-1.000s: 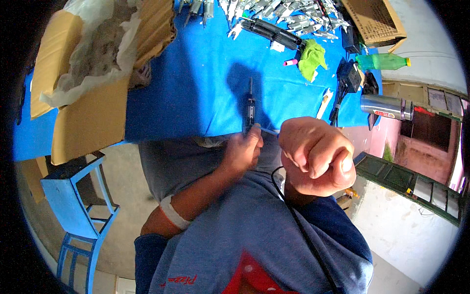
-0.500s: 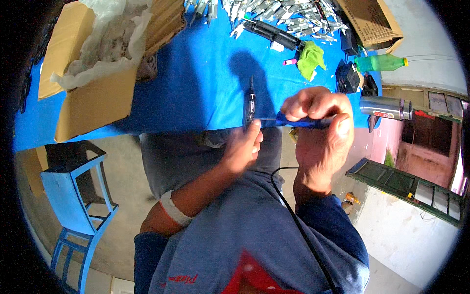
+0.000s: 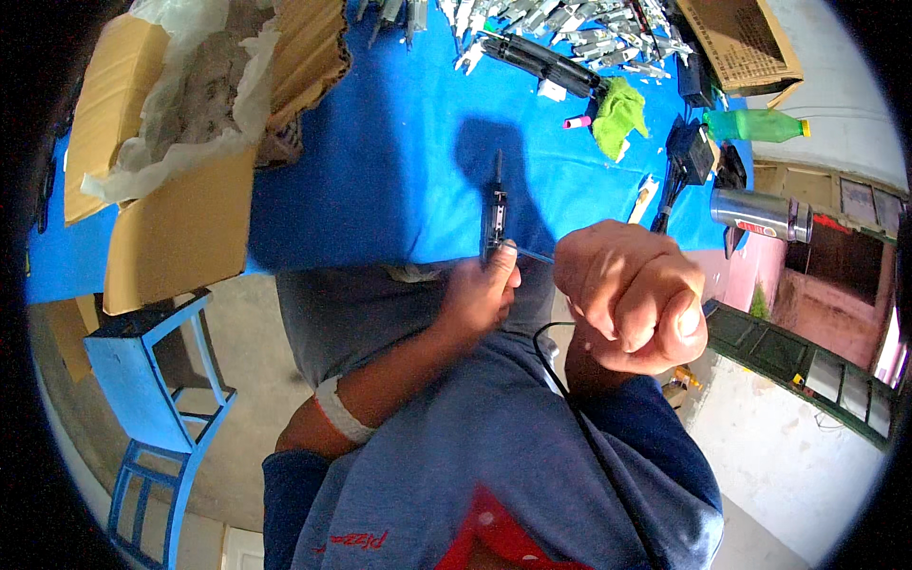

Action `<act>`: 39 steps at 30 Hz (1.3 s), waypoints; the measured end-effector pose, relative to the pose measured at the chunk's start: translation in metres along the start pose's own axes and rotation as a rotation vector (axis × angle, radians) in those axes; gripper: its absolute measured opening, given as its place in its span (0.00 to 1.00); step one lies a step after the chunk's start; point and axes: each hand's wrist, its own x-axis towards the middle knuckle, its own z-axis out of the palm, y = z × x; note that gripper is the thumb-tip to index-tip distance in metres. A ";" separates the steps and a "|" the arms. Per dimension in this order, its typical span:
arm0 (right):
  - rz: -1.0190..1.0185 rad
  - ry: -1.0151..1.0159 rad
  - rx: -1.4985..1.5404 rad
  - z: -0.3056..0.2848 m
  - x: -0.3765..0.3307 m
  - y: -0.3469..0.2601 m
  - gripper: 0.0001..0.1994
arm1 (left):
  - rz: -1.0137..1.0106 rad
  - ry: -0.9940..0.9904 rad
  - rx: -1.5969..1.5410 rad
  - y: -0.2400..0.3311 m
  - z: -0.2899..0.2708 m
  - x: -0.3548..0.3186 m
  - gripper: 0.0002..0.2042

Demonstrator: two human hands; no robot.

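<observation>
My left hand [image 3: 478,296] is closed round the lower end of a slim black device [image 3: 496,214], thumb on top. The device stands upright in the picture, with a thin pointed tip at its far end and small light parts along its middle. My right hand [image 3: 632,296] is wrapped in a fist round a screwdriver [image 3: 537,256]. Only its thin shaft shows, pointing left at the device near my left thumb; the fingers hide the blue handle. Whether the screwdriver's tip touches the device I cannot tell.
A blue cloth [image 3: 380,180] covers the table. At the far side lie a pile of grey parts [image 3: 608,43], a green rag [image 3: 622,116] and a green bottle [image 3: 755,125]. A metal flask [image 3: 760,216] is at the right, an opened cardboard box [image 3: 185,223] at the left.
My right hand has turned over and come lower, so its fist now covers the blue screwdriver handle. The left hand keeps its hold on the device, and the view has shifted slightly.
</observation>
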 end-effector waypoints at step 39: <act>0.240 -0.072 0.040 -0.026 -0.012 0.013 0.25 | 0.101 0.093 -0.071 -0.010 0.005 0.011 0.20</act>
